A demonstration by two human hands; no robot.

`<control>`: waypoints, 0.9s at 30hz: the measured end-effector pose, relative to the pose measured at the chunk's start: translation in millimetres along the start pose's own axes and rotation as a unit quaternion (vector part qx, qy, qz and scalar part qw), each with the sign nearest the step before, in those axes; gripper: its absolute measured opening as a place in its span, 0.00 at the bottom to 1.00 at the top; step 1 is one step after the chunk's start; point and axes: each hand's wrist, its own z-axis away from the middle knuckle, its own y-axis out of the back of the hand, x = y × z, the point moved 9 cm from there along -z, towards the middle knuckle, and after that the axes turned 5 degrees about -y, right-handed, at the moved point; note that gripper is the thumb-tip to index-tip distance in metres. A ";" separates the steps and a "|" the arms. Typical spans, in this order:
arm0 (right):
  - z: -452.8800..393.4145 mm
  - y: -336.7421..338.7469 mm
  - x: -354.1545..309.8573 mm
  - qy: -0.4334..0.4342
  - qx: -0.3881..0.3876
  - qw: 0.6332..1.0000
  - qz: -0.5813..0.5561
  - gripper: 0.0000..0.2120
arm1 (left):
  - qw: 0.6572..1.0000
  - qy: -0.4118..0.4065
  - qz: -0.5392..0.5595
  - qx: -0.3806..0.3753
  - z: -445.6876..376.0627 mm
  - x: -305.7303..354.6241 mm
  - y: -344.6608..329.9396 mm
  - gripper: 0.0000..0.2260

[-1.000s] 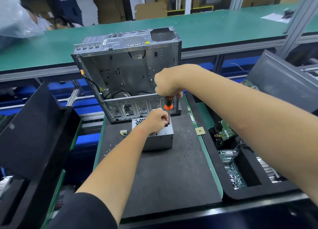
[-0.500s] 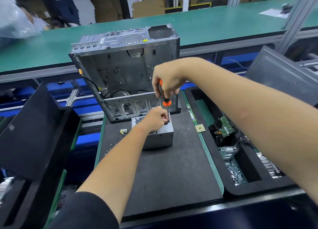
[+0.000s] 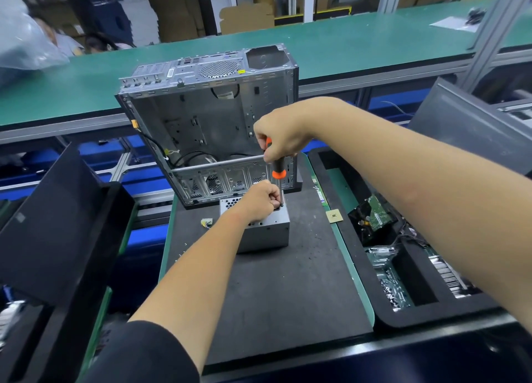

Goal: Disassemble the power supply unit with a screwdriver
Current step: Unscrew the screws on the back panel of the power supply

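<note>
Green worktop [image 3: 359,51] holds a black mat [image 3: 288,282]. On it sits the power supply [image 3: 267,233], under the left hand [image 3: 260,200], curled tight on its top. Right hand [image 3: 277,136] squeezes the screwdriver [image 3: 277,169], tip beside the left fingers [image 3: 275,201]. A slip could jab them, or the loose screw could roll away.

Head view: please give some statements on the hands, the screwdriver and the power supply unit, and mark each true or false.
1. The right hand grips the screwdriver by its handle. True.
2. The left hand rests on the power supply unit. True.
3. The power supply unit sits inside the computer case. False: it stands on the black mat, in front of the case.
4. The screwdriver lies flat on the mat. False: it is held roughly upright, tip down at the unit's top.
</note>
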 end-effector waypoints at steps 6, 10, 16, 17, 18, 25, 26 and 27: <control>8.1 0.7 -1.0 0.033 0.001 0.999 -0.022 0.11 | 1.000 0.005 -0.005 0.002 -2.1 -3.6 -0.5 0.16; 3.1 -1.6 3.9 -0.008 0.023 0.999 -0.022 0.08 | 1.000 -0.006 -0.006 0.008 -1.8 -2.2 0.7 0.18; -2.6 -2.0 3.5 -0.016 0.027 0.997 0.067 0.09 | 1.000 -0.014 -0.004 -0.003 -1.8 -1.4 -0.2 0.14; -1.4 -3.9 0.4 0.007 0.014 1.000 0.021 0.10 | 1.000 -0.014 -0.002 -0.005 -2.3 -2.2 -1.5 0.10; -0.3 -5.3 -3.4 0.030 0.003 0.999 -0.026 0.10 | 1.000 -0.014 0.000 -0.006 -3.1 -2.8 -2.2 0.07; 1.5 -2.1 0.8 0.036 0.002 0.998 -0.056 0.10 | 1.000 -0.004 -0.001 -0.005 -4.4 -3.8 -2.8 0.07; 2.4 -3.2 3.4 0.031 -0.005 0.997 -0.065 0.10 | 1.000 -0.003 -0.005 -0.006 -5.1 -4.6 -2.8 0.09; 2.5 -5.3 6.5 0.026 -0.010 0.996 -0.081 0.10 | 1.000 -0.003 -0.008 -0.007 -5.8 -5.7 -3.0 0.10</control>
